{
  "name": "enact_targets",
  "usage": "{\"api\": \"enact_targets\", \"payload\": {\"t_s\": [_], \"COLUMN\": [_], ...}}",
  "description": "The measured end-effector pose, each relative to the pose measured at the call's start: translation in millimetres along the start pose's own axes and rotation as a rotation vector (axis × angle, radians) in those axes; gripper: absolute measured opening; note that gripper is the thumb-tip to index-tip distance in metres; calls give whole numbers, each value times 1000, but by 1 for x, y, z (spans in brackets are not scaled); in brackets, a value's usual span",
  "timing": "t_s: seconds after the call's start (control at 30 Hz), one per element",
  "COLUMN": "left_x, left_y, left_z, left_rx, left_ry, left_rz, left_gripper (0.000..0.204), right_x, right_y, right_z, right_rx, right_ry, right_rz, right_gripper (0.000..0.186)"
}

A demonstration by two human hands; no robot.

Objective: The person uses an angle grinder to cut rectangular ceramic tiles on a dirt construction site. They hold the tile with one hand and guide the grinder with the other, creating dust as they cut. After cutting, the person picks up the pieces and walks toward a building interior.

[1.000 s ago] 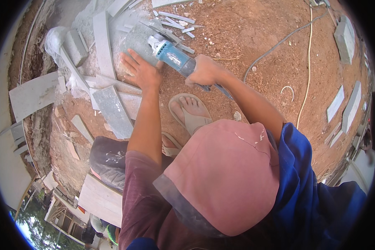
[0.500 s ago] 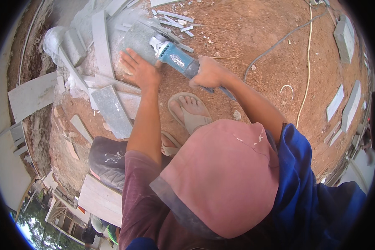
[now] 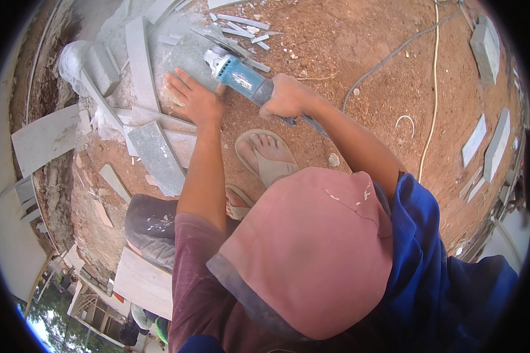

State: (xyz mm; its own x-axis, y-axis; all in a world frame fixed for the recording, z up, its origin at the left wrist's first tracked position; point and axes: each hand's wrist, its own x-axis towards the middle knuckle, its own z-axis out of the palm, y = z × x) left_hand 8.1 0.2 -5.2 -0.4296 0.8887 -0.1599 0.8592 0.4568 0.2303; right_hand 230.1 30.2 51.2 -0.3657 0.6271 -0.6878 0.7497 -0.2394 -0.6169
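A teal and black angle grinder (image 3: 240, 77) is in my right hand (image 3: 285, 97), whose fingers are wrapped round the rear of its body. Its silver head and cutting disc lie over the right edge of a dusty grey stone tile (image 3: 185, 57). Whether the disc touches the tile is hard to tell. My left hand (image 3: 199, 106) rests with fingers spread on the near edge of that tile, just left of the grinder's head. Its thumb reaches toward the tool.
Long stone strips (image 3: 140, 62) and a speckled grey slab (image 3: 156, 157) lie to the left. Thin offcuts (image 3: 244, 29) are scattered beyond the grinder. A grey cable (image 3: 388, 53) and a cream cable (image 3: 436, 94) cross the reddish dirt at right. My sandalled foot (image 3: 268, 154) is close by.
The grinder and my right hand have shifted slightly left. My left hand stays spread on the tile. The whole view has moved a little.
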Motion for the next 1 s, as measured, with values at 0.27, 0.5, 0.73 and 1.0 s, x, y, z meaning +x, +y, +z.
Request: {"api": "enact_targets", "payload": {"t_s": [0.27, 0.5, 0.73, 1.0], "left_x": [0, 1, 3, 3], "left_y": [0, -2, -7, -7], "left_z": [-3, -3, -4, -8], "left_rx": [1, 4, 30, 12], "left_ry": [-16, -42, -54, -86], "left_rz": [-3, 24, 46, 62], "left_gripper": [129, 131, 135, 134], "right_x": [-6, -7, -2, 0], "right_y": [-5, -3, -2, -6], "right_z": [-3, -4, 0, 0], "right_rx": [8, 0, 0, 17], "right_ry": [-23, -34, -14, -25], "right_rz": [17, 37, 4, 12], "right_gripper": [41, 41, 38, 38]}}
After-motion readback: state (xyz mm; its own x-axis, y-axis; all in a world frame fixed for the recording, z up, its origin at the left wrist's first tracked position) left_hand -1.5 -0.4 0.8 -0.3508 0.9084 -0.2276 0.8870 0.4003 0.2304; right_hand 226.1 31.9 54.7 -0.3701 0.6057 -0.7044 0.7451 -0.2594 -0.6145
